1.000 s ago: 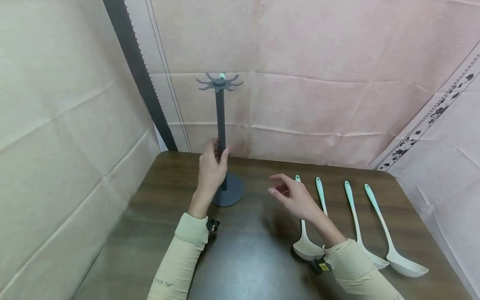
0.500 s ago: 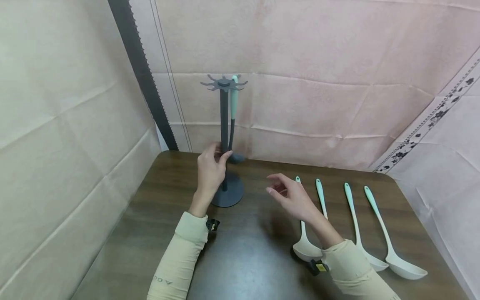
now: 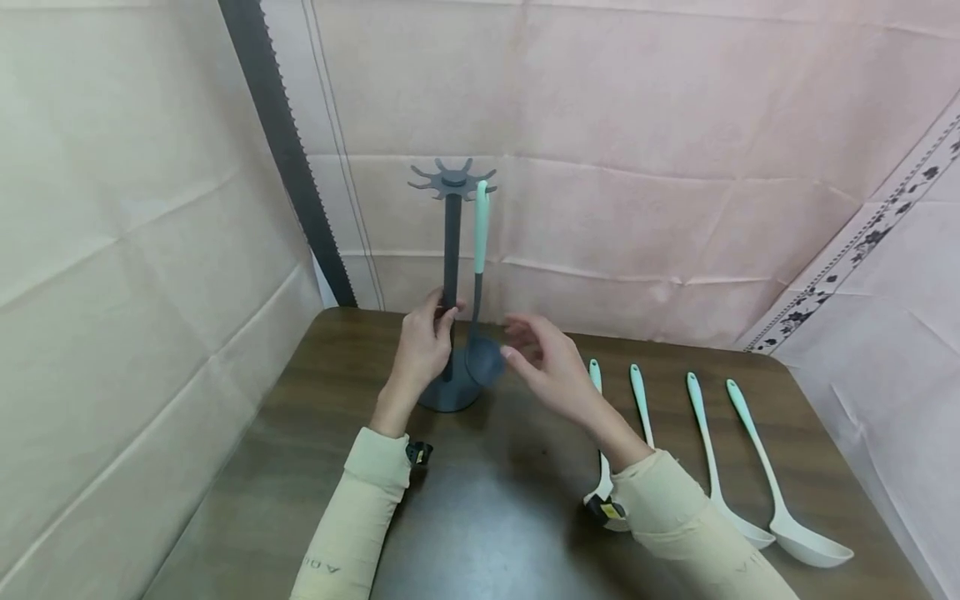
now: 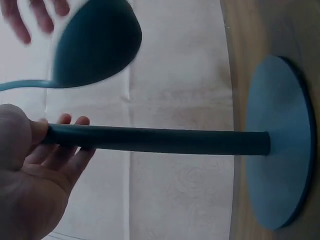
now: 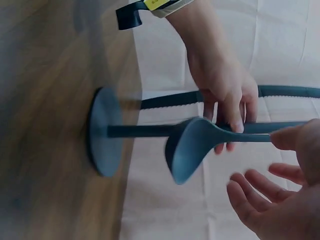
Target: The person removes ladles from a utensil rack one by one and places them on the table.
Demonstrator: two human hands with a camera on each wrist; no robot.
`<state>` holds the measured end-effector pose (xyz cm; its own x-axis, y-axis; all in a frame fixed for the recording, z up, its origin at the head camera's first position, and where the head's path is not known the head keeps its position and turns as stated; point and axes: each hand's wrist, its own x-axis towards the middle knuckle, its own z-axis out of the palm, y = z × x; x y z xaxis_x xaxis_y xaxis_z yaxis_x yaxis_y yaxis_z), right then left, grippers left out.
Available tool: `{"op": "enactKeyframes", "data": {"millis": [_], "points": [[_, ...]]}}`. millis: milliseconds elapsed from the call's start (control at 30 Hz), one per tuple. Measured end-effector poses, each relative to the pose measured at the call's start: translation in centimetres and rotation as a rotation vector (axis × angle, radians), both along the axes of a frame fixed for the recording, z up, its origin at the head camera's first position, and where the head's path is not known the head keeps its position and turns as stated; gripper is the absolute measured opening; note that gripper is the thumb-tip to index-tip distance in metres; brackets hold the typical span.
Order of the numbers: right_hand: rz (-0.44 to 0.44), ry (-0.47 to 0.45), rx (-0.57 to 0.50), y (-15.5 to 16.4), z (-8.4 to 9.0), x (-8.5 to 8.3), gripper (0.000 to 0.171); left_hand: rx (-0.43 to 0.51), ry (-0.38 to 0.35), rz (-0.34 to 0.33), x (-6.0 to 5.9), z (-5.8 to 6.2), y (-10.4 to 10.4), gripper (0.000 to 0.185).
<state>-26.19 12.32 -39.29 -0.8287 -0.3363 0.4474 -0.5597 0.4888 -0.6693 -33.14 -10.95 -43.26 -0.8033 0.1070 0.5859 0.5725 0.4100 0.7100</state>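
A dark utensil stand [image 3: 452, 242] with a round base and a ring of hooks on top stands upright on the table. My left hand [image 3: 422, 346] grips its pole partway up, thumb on one side and fingers behind. From a right-hand hook hangs a ladle [image 3: 482, 229] with a mint handle and dark bowl. My right hand [image 3: 551, 367], fingers loosely bent and thumb apart, is just right of that bowl and holds nothing. In the right wrist view the right thumb overlaps the ladle's dark shaft [image 5: 252, 137]; the bowl [image 4: 97, 45] is large in the left wrist view.
Several pale ladles with mint handles lie in a row on the right of the wooden table [image 3: 480, 517], the outermost ladle [image 3: 810, 546] near the right edge. My right forearm covers parts of some. Pale cloth [image 3: 637, 100] hangs behind and beside the table.
The hanging ladle has swung from behind the pole round to its right front as the hook ring turned. My right hand has moved left towards the bowl. My left hand keeps its hold.
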Motion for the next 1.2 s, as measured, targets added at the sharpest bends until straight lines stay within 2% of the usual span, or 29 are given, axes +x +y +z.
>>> {"op": "enactKeyframes", "data": {"millis": [200,300,467,600,800,967,1200], "points": [[0.05,-0.025,-0.115,-3.0,1.3,-1.4,0.057,-0.024,-0.01,0.007,0.0,0.4,-0.5,0.032],[0.078,-0.064,-0.173,-4.2,1.3,-1.7,0.051,-0.035,-0.03,0.019,0.1,0.2,-0.4,0.037],[0.04,-0.122,-0.216,-5.2,0.4,-1.5,0.04,-0.051,-0.07,0.016,0.5,-0.8,0.0,0.04],[0.031,-0.152,-0.224,-5.6,0.1,-1.4,0.036,-0.044,-0.069,0.016,0.7,-1.0,0.1,0.037],[0.058,-0.117,-0.266,-5.3,0.6,-1.1,0.021,-0.041,-0.047,-0.008,0.4,-0.5,0.2,0.035],[0.108,-0.067,-0.266,-5.1,0.7,-0.5,0.02,-0.055,-0.057,-0.004,0.4,-0.4,0.0,0.037],[0.103,-0.039,-0.312,-4.5,0.9,-0.2,0.016,-0.068,-0.054,0.01,0.4,-0.1,-0.4,0.033]]}}
